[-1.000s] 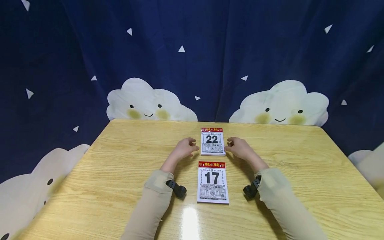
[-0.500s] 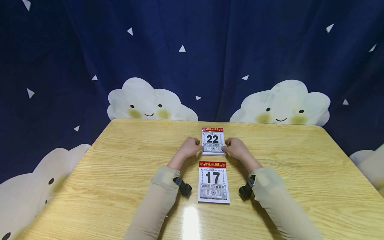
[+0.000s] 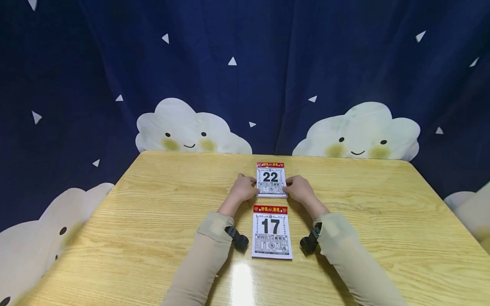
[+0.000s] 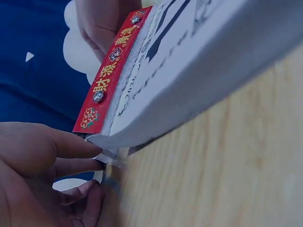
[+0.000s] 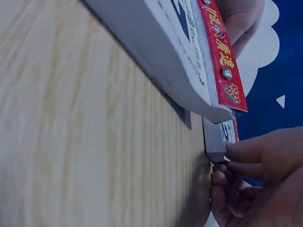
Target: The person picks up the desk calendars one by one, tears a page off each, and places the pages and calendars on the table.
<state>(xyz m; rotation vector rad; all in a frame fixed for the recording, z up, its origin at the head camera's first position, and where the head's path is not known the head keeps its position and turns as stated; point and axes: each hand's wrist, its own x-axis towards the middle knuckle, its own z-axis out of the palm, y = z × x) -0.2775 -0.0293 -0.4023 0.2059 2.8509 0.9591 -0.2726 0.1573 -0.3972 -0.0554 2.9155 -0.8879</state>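
Observation:
Two tear-off calendars with red headers lie in line on the table, the far one (image 3: 270, 175) showing 22 and the near one (image 3: 271, 238) showing 17. My left hand (image 3: 243, 188) holds the left edge of the far calendar near its lower corner. Opposite it, my right hand (image 3: 300, 188) pinches the right edge. In the right wrist view the thumb sits at the corner of the far calendar (image 5: 214, 140), with fingers curled below. The near calendar (image 4: 180, 71) fills much of the left wrist view and hides most of the far one.
The wooden table (image 3: 164, 204) ends at a far edge just behind the far calendar. Beyond it hangs a dark blue curtain (image 3: 214, 80) with clouds and white triangles. Black wrist cameras (image 3: 240, 242) flank the near calendar, and a glare spot shows in front of it.
Both hands have moved inward from beside the far calendar and now grip its side edges. The forearms have come closer together. Both calendars lie where they were.

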